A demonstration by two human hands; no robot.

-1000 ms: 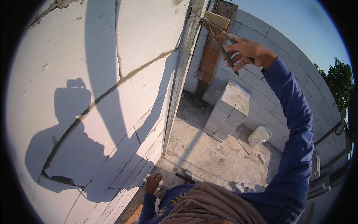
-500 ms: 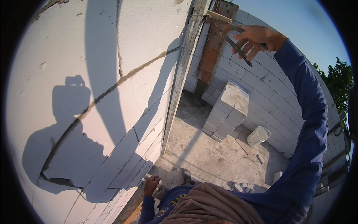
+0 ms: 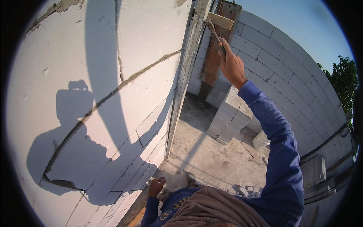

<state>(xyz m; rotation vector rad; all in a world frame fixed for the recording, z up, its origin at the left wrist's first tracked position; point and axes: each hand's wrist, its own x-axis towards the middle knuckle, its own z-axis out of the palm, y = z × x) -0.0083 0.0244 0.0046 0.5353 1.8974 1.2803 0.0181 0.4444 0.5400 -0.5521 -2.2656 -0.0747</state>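
Jutting up from the right hand (image 3: 231,67) are pliers (image 3: 216,34).

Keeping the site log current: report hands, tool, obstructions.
Right hand raised, gripping pincers. Left hand low near block wall, no tool visible. Pincers' head close to wall's edge and wooden piece; nothing clearly blocking.

One pincer tool (image 3: 215,31) and one bucket (image 3: 260,140) show.
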